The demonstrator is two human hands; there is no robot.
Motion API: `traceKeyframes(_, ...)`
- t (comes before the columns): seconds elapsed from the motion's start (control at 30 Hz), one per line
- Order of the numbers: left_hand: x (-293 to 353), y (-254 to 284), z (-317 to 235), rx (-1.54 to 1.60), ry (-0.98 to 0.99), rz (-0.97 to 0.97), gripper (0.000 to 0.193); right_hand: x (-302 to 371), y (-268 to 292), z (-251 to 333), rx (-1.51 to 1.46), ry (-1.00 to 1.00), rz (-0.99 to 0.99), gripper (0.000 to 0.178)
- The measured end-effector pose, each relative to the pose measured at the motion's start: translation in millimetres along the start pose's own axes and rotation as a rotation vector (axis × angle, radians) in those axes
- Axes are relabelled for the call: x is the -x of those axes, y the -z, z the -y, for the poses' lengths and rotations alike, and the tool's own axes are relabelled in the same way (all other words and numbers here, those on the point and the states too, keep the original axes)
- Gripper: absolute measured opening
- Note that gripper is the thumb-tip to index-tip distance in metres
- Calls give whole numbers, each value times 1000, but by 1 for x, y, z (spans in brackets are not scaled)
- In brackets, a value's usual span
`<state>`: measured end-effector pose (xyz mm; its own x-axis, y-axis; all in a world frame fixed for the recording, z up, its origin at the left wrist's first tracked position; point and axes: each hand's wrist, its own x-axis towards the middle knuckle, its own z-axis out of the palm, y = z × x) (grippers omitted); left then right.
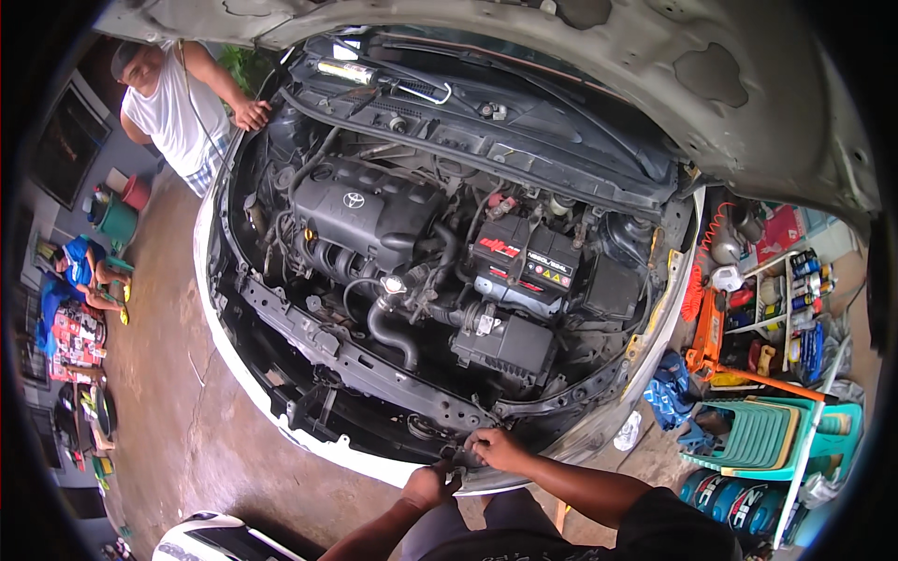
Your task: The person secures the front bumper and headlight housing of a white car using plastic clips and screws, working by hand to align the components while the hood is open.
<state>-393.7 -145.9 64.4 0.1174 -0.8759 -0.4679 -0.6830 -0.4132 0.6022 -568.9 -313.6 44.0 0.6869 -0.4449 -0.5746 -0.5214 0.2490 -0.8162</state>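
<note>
We see a matt plastic engine cover (374, 210), a smooth plastic battery (520, 248), a dull metal crossbar (379, 367), a glossy painted bumper (318, 445), smooth plastic stools (751, 435) and a faintly shiny floor (168, 374).

White front bumper (301, 436), broadly curved, upper edge exposed, small tabs (344, 441) along it, spanning the car's (374, 198) nose

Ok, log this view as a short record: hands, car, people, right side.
Left hand: curled at the car's white front edge; grip unclear
Right hand: just right of it, fingers bent down; grip unclear
Hood: raised
Engine bay: black engine cover, battery to its right
People: one standing, hand on the car; one seated, far left
Right side: orange jack, green stacked stools
</note>
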Motion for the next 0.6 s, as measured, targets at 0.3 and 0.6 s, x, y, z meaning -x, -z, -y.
traceKeyframes(0.3, -25, 67, -101, 197, -38, -166, 52, 1, -9, 40, -838, -293, -37, 29)
traceKeyframes(0.6, -71, 129, -175, 246, -312, -371, 74, -42, 70, 126, -1081, -401, -118, 26)
